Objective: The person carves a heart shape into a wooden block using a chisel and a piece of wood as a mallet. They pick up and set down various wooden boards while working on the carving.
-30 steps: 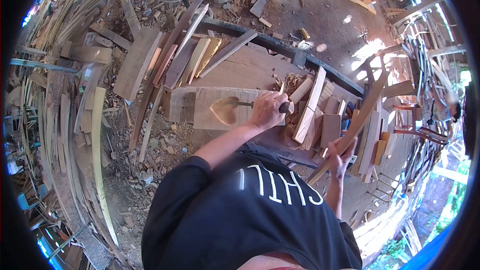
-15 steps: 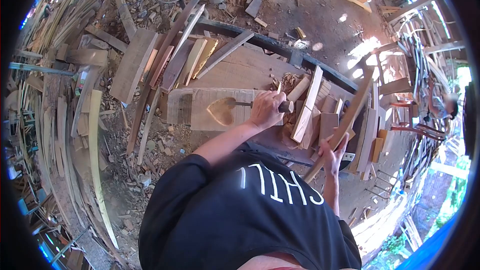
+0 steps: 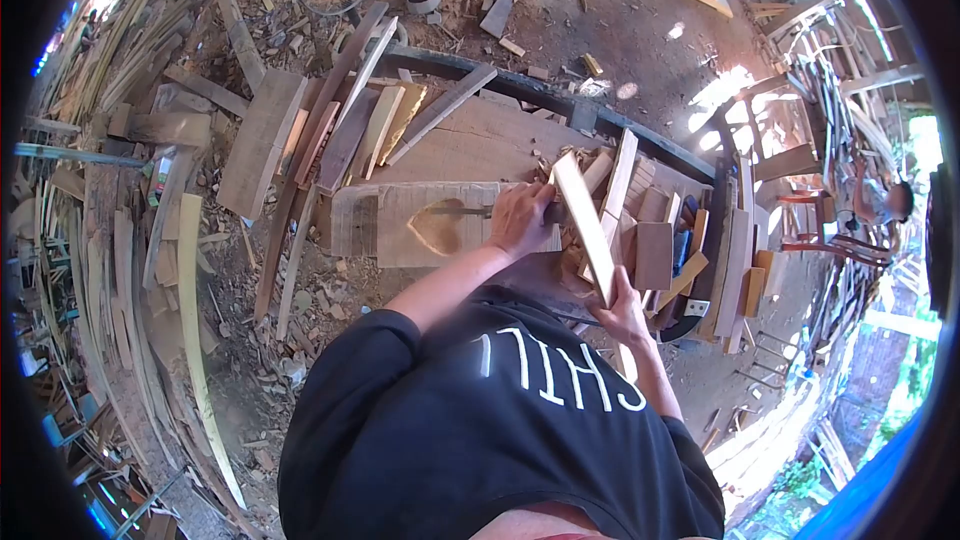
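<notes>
My left hand point(image 3: 522, 215) is wrapped round the handle of a chisel point(image 3: 474, 208). The blade points left, its tip at the upper right of a heart-shaped hollow point(image 3: 437, 228) carved into a wooden board point(image 3: 483, 251). In my right hand point(image 3: 624, 308) is a long wooden batten point(image 3: 587, 218), gripped near its lower part. The batten's upper end overlaps the butt of the chisel handle, close beside my left hand, and hides it.
Offcuts and wood blocks point(image 3: 655, 255) lie right of the board on the workbench point(image 3: 490, 135). Several slats point(image 3: 385, 125) lean across its left end. A dark rail point(image 3: 640, 150) runs along the far side. Another person point(image 3: 893, 202) is at the far right.
My right hand has swung the batten left and inward, from out by the right-hand blocks to the chisel handle's end. My left hand keeps its hold on the chisel.
</notes>
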